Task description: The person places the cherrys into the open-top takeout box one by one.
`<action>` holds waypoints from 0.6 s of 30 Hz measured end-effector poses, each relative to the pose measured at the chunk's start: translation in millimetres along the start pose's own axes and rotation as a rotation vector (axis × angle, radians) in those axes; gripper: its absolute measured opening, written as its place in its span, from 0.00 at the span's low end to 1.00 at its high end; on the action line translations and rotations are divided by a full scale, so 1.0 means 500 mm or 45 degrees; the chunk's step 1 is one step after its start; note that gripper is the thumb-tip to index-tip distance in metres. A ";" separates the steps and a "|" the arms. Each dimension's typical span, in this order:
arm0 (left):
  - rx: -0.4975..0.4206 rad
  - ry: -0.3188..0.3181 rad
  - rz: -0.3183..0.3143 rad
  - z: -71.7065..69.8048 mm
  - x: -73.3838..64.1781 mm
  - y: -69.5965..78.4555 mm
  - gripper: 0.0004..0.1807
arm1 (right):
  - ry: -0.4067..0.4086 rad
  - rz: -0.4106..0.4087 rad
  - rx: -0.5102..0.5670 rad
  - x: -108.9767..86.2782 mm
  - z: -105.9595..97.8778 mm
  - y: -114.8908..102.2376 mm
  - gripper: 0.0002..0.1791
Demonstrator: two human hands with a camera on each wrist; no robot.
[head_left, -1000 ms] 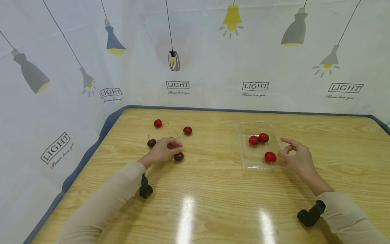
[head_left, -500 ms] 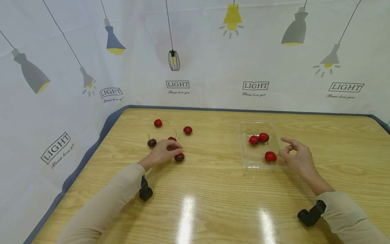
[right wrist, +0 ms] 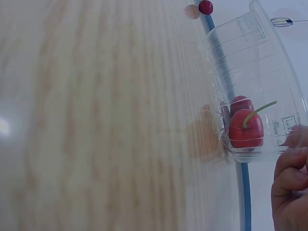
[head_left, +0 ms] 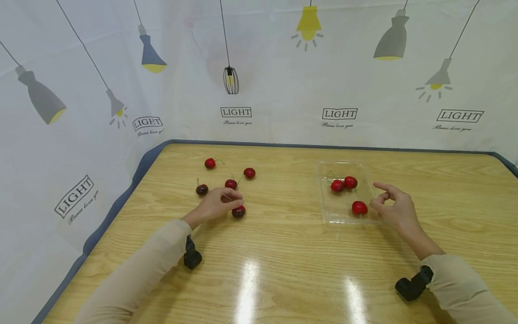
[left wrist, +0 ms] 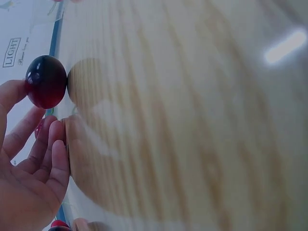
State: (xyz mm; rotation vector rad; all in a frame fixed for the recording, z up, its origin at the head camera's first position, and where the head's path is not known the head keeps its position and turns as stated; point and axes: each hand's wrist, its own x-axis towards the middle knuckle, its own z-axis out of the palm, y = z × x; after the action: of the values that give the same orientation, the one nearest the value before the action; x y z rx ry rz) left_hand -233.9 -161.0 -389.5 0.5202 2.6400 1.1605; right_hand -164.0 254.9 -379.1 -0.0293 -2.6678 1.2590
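At the left of the table my left hand (head_left: 216, 204) is at a dark red cherry (head_left: 238, 212). The left wrist view shows thumb and index fingertip against that cherry (left wrist: 45, 82), which sits on the table; the other fingers are loosely bent. On the right, my right hand (head_left: 397, 210) pinches the right rim of a clear plastic box (head_left: 328, 220). Inside the box lie three red cherries, two together at the back and a front cherry (head_left: 359, 208) by the hand. In the right wrist view a stemmed cherry (right wrist: 246, 129) shows through the box wall.
Around the left hand lie other cherries: a back-left cherry (head_left: 209, 163), a dark cherry (head_left: 202, 189), a cherry (head_left: 231, 184) just behind the fingers and another cherry (head_left: 249, 173). The wooden table (head_left: 291, 261) ends at a printed white cloth (head_left: 279, 121) behind.
My left hand has shifted slightly toward me, and the dark cherry at its fingertips has come with it. A cherry behind that hand is now uncovered. My right hand stays still.
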 end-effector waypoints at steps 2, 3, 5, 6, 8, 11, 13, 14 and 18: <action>-0.003 -0.013 0.013 0.000 -0.001 -0.001 0.13 | 0.003 0.000 0.000 0.000 0.000 -0.001 0.24; -0.006 -0.021 0.019 0.000 -0.001 -0.002 0.14 | 0.005 0.001 0.000 0.000 0.001 -0.001 0.24; -0.014 -0.037 0.029 -0.001 -0.002 -0.003 0.15 | 0.008 0.001 -0.001 0.001 0.001 -0.001 0.24; -0.021 -0.044 0.035 -0.001 -0.002 -0.003 0.15 | 0.008 0.001 -0.001 0.001 0.001 -0.001 0.24; -0.028 -0.055 0.040 -0.003 -0.004 -0.002 0.16 | 0.008 0.001 -0.002 0.001 0.002 0.000 0.24; -0.026 -0.070 0.035 -0.004 -0.004 -0.001 0.16 | 0.005 0.000 0.000 0.000 0.002 0.001 0.24; -0.022 -0.074 0.019 -0.004 -0.005 0.000 0.16 | 0.005 0.000 0.002 0.000 0.002 0.002 0.24; -0.021 -0.076 0.011 -0.004 -0.005 0.000 0.16 | 0.005 0.000 0.003 0.000 0.002 0.002 0.24; -0.023 -0.077 -0.009 -0.004 -0.006 0.001 0.16 | 0.008 0.002 0.001 0.001 0.002 0.003 0.24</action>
State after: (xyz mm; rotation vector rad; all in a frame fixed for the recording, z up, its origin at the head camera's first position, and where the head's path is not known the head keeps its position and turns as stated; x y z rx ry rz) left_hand -231.7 -163.3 -387.5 0.5340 2.5758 1.1469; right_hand -164.6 255.1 -380.6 -0.0356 -2.6624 1.2581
